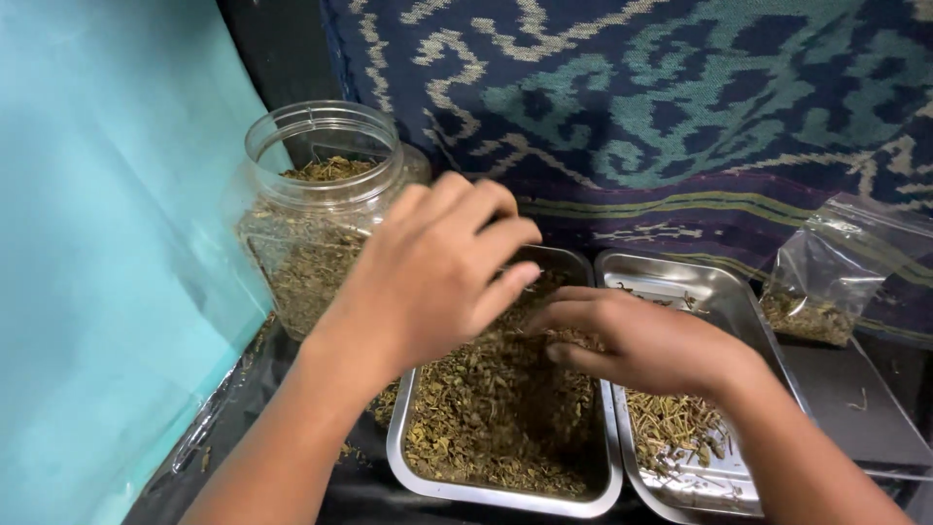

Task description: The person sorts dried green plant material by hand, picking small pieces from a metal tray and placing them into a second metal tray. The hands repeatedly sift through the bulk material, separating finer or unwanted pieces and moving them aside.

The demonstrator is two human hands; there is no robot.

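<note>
**Two hands over a tray of dried herbs**

Behind the work surface hangs a woven cloth [680, 107] in dark blue with teal and cream patterns, and a turquoise sheet [107, 272] covers the left side. On the dark surface [855, 389] two steel trays sit side by side, touching along their long edges, each with its long axis running away from the camera toward the cloth.

The left tray [505, 491] is filled almost edge to edge with dried, chopped green-brown herbs [496, 418]. The right tray [714, 292] holds only a thin scatter of twiggy bits [671, 423] toward its near end, its far part bare metal.

The left hand [428, 272] hovers above the far end of the left tray, fingers curled loosely downward and close together; whether it pinches anything I cannot tell. The right hand [641, 340] reaches across from the right, palm down, fingers bent and fingertips in the herbs.

A clear plastic jar [321, 204], upright and lidless, stands just behind the left hand, partly filled with the same herbs. A small clear bag [826, 277] of herbs leans against the cloth at right.
</note>
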